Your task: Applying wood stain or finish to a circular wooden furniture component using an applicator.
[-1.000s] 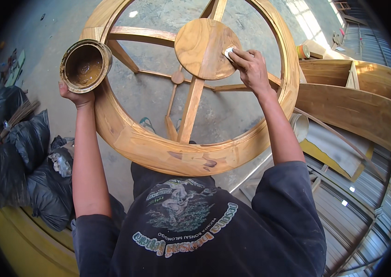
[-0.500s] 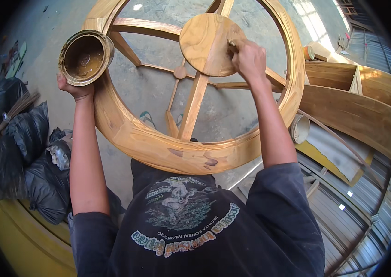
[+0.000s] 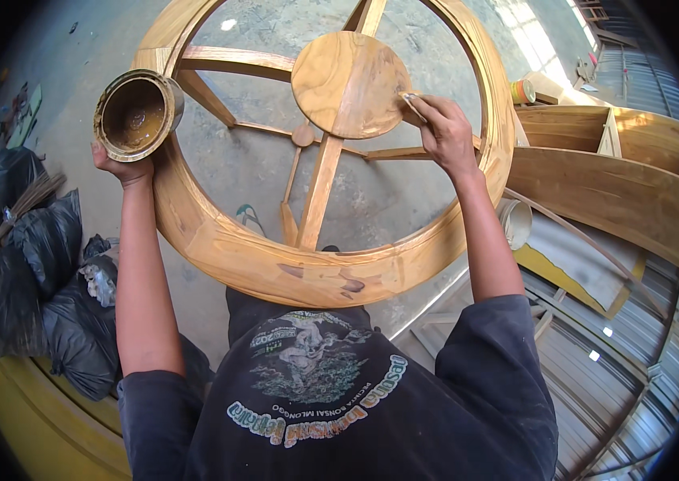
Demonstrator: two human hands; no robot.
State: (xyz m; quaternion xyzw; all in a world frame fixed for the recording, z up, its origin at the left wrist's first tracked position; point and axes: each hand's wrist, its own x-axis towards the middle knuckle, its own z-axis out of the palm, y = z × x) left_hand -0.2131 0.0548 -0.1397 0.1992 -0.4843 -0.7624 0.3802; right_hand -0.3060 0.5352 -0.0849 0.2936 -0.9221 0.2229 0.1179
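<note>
My left hand (image 3: pixel 123 167) is closed around the lower side of a round pot (image 3: pixel 139 90) with a stained rim and a little brown liquid at its bottom. The pot is over the left edge of a round wooden table frame (image 3: pixel 267 271). Spokes join that frame's ring to a wooden disc (image 3: pixel 347 86) at its centre. At the disc's right edge, my right hand (image 3: pixel 447 136) pinches a small pale wad (image 3: pixel 408 99), perhaps cloth; its kind is unclear. Dark marks show on the near part of the ring.
Black plastic bags (image 3: pixel 6 293) and a bundle of thin sticks (image 3: pixel 33 202) are at the left. On the right lie a curved wooden piece with compartments (image 3: pixel 596 184), a whitish bucket (image 3: pixel 517 223) and a board (image 3: pixel 572 260). Corrugated metal sheets (image 3: pixel 588 369) are at the lower right.
My right hand has moved from on top of the disc to its right edge, fingers now more extended around the wad. The pot in my left hand appears slightly lower and further left.
</note>
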